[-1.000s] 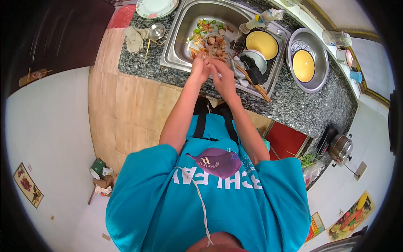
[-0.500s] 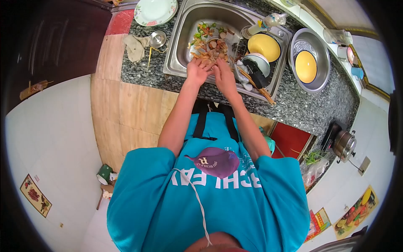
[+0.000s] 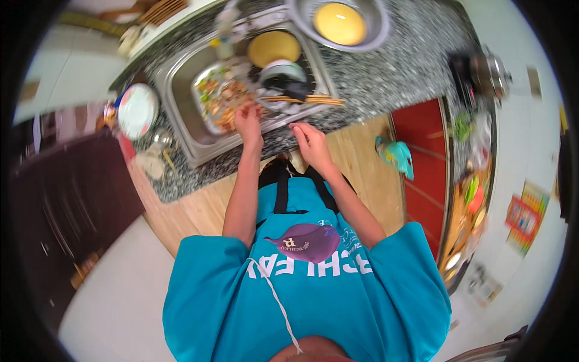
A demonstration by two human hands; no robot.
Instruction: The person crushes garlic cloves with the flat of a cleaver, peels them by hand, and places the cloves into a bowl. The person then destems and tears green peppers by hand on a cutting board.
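My left hand (image 3: 248,122) hovers at the near edge of the metal sink (image 3: 185,108), beside the food scraps (image 3: 228,99). Its fingers are slightly bent and blurred, with nothing visible in them. Orange, brown and green pieces make up the scraps, lying in the basin. Just outside the sink's front edge, my right hand (image 3: 311,145) is apart from everything. Its fingers are loosely bent, the index finger stretched out to the left, and it looks bare. Wooden chopsticks (image 3: 325,100) lie across the sink's right side, near a white bowl (image 3: 282,70) and a yellow bowl (image 3: 273,49).
On the granite counter, a metal basin (image 3: 379,27) holds another yellow bowl (image 3: 339,23). A floral plate (image 3: 137,111) and a pale cloth (image 3: 149,164) are at left. A pot (image 3: 491,75) stands far right. A teal bag (image 3: 396,158) is by the red cabinet (image 3: 422,166).
The view has swung to the right. My hands were close together over the scraps; now they are apart, with my right hand drawn back outside the sink.
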